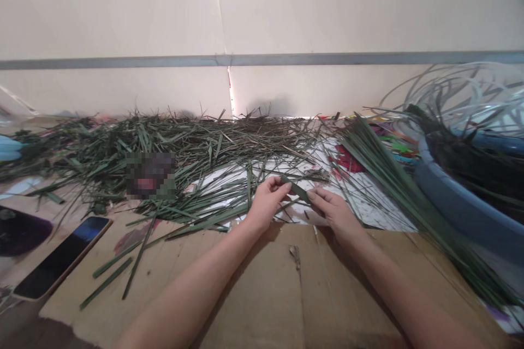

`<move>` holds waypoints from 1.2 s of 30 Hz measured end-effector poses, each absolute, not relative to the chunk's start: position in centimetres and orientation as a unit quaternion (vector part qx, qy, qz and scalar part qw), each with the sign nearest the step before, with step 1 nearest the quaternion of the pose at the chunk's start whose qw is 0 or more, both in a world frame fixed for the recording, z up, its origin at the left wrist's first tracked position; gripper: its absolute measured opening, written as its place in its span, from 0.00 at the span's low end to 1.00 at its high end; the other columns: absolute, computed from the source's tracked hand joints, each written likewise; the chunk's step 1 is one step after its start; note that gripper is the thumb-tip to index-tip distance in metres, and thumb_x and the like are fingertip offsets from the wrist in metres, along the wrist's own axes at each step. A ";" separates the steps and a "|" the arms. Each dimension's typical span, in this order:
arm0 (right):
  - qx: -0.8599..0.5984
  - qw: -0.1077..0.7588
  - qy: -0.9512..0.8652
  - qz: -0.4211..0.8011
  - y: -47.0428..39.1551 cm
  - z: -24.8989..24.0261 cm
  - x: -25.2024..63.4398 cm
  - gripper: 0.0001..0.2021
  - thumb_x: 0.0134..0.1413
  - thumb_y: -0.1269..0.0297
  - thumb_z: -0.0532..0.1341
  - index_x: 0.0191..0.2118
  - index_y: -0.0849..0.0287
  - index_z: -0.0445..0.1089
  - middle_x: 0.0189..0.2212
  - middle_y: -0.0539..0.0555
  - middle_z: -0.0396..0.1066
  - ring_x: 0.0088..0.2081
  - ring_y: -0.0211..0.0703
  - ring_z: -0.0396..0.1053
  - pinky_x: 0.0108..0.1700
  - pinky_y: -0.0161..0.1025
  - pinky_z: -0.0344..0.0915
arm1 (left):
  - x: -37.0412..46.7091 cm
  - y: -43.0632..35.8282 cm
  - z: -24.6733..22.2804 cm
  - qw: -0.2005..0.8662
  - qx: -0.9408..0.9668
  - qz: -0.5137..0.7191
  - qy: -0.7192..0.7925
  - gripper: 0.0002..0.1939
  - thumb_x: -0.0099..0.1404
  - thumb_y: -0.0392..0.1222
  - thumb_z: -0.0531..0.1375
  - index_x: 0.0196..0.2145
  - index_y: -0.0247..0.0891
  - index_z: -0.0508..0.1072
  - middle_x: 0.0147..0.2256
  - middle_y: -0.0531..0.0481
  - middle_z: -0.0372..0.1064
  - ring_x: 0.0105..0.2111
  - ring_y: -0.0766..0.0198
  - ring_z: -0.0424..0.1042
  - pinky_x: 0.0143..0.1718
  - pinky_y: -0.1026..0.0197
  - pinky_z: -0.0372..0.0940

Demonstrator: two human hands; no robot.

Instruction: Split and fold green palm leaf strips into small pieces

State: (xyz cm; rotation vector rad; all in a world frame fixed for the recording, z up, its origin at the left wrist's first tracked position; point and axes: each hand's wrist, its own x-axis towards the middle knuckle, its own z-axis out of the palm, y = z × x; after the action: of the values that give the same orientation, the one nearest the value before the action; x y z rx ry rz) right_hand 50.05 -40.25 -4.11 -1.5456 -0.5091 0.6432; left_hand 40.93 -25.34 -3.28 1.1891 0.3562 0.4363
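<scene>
A short piece of green leaf strip point(298, 190) is stretched between my two hands, above the white sheet. My left hand point(268, 199) pinches its left end between thumb and fingers. Its right end sits in the pinch of my right hand point(329, 206). Loose green leaf strips point(225, 196) lie just left of my left hand. To the right of my right hand, a long bundle of green leaves point(393, 180) runs diagonally towards the lower right.
Cardboard point(262, 283) covers the near surface under my forearms. A phone point(61, 256) lies at the left edge. Piled leaf scraps point(164, 133) line the wall point(286, 87). At right stands a blue tub point(454, 202) with dark leaves, near coiled pale strips point(475, 87).
</scene>
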 end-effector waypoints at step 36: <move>-0.699 0.617 -0.250 0.262 -40.3 -3.9 50.0 0.21 0.52 0.40 0.64 0.34 0.56 0.73 0.20 0.48 0.59 0.24 0.39 0.56 0.25 0.37 0.51 | 40.8 -25.4 -3.3 0.782 0.563 0.205 0.169 0.14 0.55 0.47 0.68 0.30 0.36 0.71 0.28 0.50 0.72 0.29 0.66 0.70 0.35 0.63 0.63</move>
State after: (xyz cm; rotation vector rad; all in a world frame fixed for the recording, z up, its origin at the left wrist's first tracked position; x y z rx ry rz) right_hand 50.02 -40.31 -3.95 -1.6105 -0.5746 0.6023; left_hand 40.84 -25.41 -3.26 1.2157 0.3650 0.4431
